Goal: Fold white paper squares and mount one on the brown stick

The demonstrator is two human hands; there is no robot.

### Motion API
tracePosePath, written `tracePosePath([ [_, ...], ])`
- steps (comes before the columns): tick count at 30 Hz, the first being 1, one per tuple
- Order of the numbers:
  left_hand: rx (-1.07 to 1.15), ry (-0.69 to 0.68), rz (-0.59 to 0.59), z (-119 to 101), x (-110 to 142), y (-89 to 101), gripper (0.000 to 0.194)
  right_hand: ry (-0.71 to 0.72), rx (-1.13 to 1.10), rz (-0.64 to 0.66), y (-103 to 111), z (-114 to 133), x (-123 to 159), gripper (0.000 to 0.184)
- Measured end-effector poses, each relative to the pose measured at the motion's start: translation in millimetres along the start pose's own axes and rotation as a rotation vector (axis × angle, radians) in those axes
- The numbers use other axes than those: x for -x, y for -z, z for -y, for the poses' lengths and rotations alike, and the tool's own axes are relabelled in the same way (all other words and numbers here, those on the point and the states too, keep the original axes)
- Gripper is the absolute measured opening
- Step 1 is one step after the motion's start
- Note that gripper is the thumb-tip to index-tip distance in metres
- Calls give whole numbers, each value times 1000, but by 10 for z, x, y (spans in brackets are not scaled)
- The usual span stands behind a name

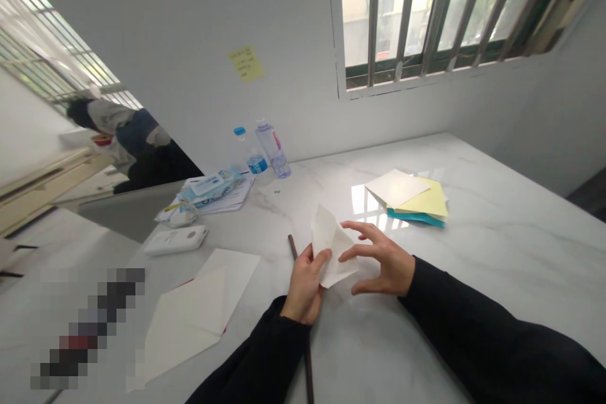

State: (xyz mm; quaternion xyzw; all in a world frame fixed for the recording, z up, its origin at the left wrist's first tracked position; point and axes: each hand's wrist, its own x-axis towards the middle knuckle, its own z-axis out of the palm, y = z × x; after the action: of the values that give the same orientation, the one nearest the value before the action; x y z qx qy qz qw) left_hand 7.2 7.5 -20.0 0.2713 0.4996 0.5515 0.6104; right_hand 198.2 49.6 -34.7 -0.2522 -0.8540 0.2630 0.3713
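A small folded white paper piece [330, 246] is held up just above the white marble table [497, 252]. My left hand [305, 287] pinches its lower left edge between thumb and fingers. My right hand [381, 262] is beside it on the right, fingers spread, with fingertips touching the paper's right side. A thin dark stick [303, 328] lies on the table under my left wrist, running toward me.
Folded white sheets [194, 315] lie front left. A stack of white, yellow and teal paper [411, 199] sits back right. Two water bottles [265, 151], a pile of leaflets and packets [213, 192] and a white remote-like device [176, 240] stand back left. A wall and barred window lie beyond.
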Motion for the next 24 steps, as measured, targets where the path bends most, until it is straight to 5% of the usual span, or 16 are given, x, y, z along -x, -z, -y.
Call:
tracePosePath([
  [5, -12, -14, -10, 10, -2, -6, 46, 147, 226, -148, 27, 81, -32, 14],
  [15, -16, -18, 14, 50, 19, -33, 44, 236, 469, -18, -78, 126, -10, 33],
  [24, -50, -34, 22, 61, 5, -28, 36, 175, 328, -93, -109, 135, -6, 8],
])
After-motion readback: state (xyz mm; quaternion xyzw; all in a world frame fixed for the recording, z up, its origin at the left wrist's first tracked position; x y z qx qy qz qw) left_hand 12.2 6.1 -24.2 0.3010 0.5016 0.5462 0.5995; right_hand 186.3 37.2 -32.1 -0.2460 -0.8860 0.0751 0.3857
